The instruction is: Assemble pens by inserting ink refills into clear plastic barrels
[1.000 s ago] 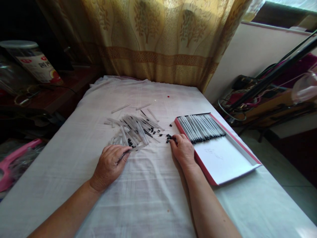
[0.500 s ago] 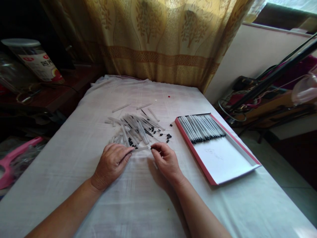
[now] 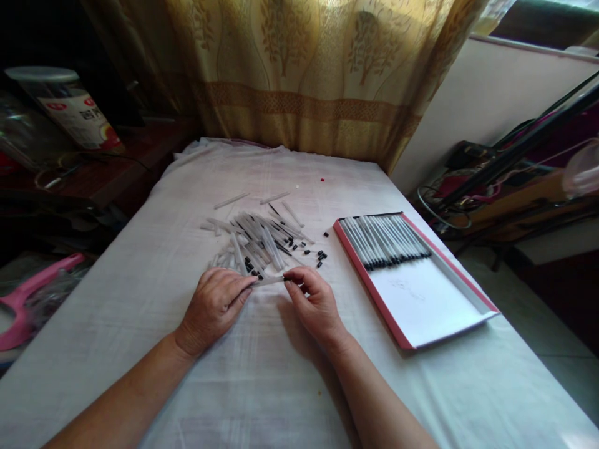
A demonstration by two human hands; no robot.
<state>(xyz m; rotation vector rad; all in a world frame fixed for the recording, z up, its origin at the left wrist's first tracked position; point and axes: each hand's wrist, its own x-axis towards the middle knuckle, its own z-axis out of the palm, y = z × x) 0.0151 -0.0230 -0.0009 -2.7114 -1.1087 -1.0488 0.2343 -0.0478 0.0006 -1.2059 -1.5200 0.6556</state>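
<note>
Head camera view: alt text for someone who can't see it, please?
The left hand holds a thin translucent plastic tube, and the right hand pinches a small black cap at its end. Beyond lies a pile of clear tubes; rightward, a shallow red-edged box holds a row of black-tipped tubes.

Dim at left; curtain (image 3: 318, 53) backlit; soft shadow on cloth (image 3: 234, 386).

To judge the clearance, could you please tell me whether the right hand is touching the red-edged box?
Apart: the head view plainly shows a strip of white cloth between the right hand and the red-edged box.
</note>
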